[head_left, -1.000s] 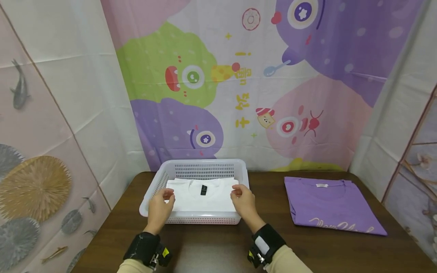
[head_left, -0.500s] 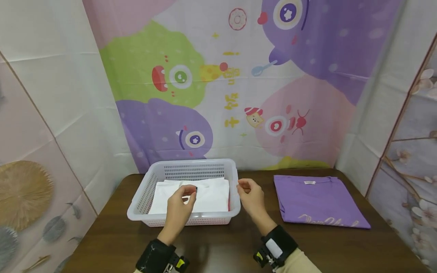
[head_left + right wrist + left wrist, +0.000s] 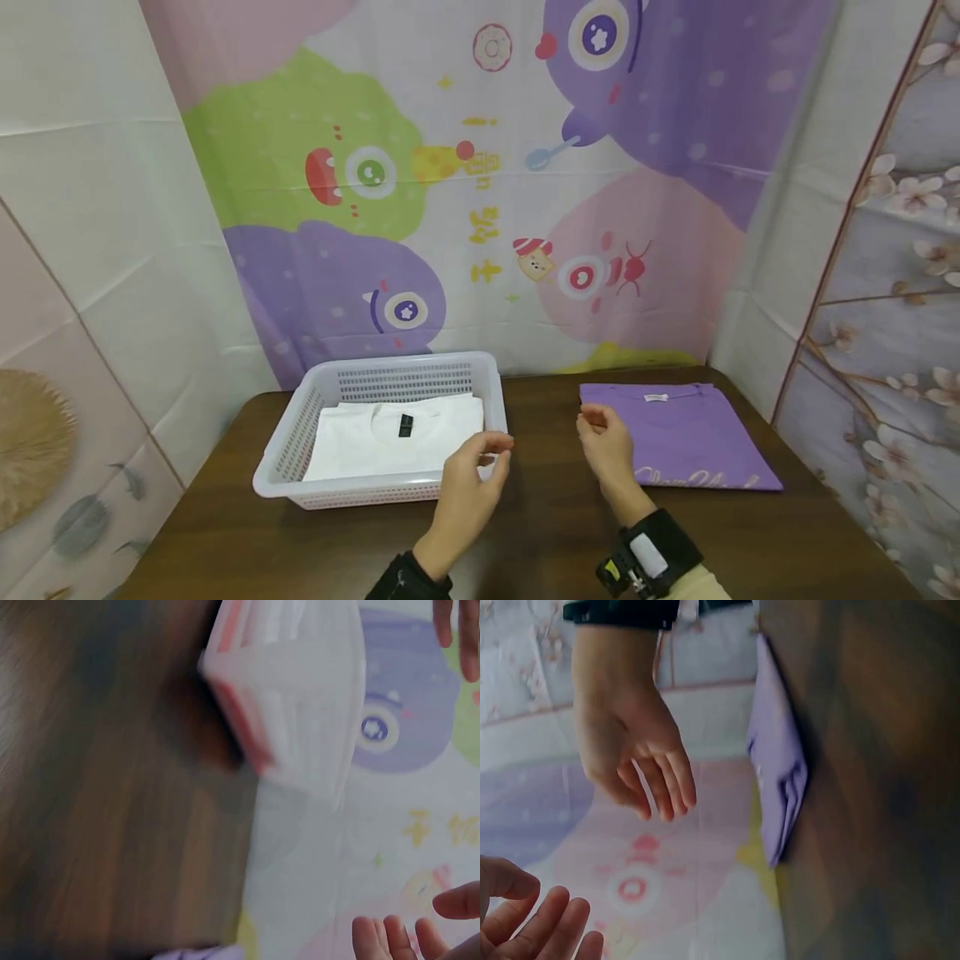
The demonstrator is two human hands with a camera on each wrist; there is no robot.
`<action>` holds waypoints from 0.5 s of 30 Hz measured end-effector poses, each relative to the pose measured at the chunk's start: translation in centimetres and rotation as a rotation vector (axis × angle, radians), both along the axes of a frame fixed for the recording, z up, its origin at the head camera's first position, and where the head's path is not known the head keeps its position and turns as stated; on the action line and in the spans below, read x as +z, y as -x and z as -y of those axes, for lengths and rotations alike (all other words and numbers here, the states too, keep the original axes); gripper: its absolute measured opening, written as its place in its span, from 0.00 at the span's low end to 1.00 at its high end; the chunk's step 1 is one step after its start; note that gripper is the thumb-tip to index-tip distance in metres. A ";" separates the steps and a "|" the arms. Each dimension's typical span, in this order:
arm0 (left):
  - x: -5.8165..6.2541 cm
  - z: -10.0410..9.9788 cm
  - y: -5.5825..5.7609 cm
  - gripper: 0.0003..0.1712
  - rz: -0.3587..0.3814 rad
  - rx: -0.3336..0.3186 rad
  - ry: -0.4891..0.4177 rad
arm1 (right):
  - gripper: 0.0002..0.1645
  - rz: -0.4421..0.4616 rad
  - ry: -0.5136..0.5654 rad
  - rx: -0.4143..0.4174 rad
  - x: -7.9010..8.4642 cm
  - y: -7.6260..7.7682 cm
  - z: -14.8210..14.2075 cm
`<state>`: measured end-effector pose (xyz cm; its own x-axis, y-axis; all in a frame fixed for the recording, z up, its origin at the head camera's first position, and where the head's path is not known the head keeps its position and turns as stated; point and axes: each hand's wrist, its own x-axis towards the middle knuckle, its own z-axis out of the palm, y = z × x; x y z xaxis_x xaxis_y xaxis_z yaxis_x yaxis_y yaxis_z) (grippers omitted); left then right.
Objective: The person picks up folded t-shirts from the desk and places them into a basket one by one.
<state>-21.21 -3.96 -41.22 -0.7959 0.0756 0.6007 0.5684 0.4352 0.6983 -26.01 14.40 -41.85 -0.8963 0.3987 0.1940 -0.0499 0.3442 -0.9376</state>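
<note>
A folded purple T-shirt (image 3: 690,433) with a pale script print lies on the right side of the brown table. My right hand (image 3: 609,450) hovers over its left edge, fingers loosely bent and holding nothing. My left hand (image 3: 468,492) is in the air by the front right corner of the white plastic basket (image 3: 273,467), also with nothing in it. Inside the basket lies a folded white T-shirt (image 3: 442,429) with a black neck label. In the left wrist view, both hands show above the table, apart from the purple T-shirt (image 3: 776,765).
The brown table (image 3: 540,542) stands against a cartoon-printed cloth (image 3: 487,325). Patterned cloth panels close in on the left and right. A strip of bare tabletop separates the basket from the purple T-shirt.
Both hands have moved right, away from the basket and the white T-shirt, toward the purple T-shirt. The head view has turned right. Basket and T-shirts have stayed in place.
</note>
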 end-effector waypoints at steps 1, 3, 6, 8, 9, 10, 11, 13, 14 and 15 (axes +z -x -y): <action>-0.2 -0.7 -0.1 0.07 0.006 -0.026 -0.008 | 0.15 0.009 -0.008 -0.029 -0.2 0.0 -0.7; -0.6 -2.0 -0.2 0.07 0.030 -0.081 -0.027 | 0.16 0.036 -0.025 -0.089 -0.7 -0.1 -2.0; -1.7 -4.0 0.0 0.06 0.091 -0.144 -0.071 | 0.18 0.091 -0.015 -0.149 -1.7 -0.2 -4.2; -2.6 -5.1 0.2 0.06 0.159 -0.159 -0.114 | 0.20 0.125 0.008 -0.170 -2.5 -0.3 -5.6; -3.1 -5.6 0.4 0.05 0.194 -0.158 -0.135 | 0.21 0.137 0.023 -0.177 -2.8 -0.5 -6.3; -3.5 -6.1 0.6 0.05 0.235 -0.150 -0.153 | 0.21 0.147 0.037 -0.183 -3.1 -0.6 -6.9; -4.0 -6.5 0.7 0.05 0.269 -0.142 -0.169 | 0.22 0.154 0.049 -0.192 -3.4 -0.8 -7.6; -4.9 -7.4 1.0 0.05 0.334 -0.123 -0.195 | 0.23 0.164 0.054 -0.228 -4.0 -1.1 -8.8; -5.4 -7.8 1.2 0.05 0.356 -0.117 -0.203 | 0.23 0.168 0.052 -0.248 -4.3 -1.2 -9.4; -5.8 -8.1 1.3 0.05 0.374 -0.106 -0.211 | 0.23 0.175 0.048 -0.269 -4.6 -1.3 -9.9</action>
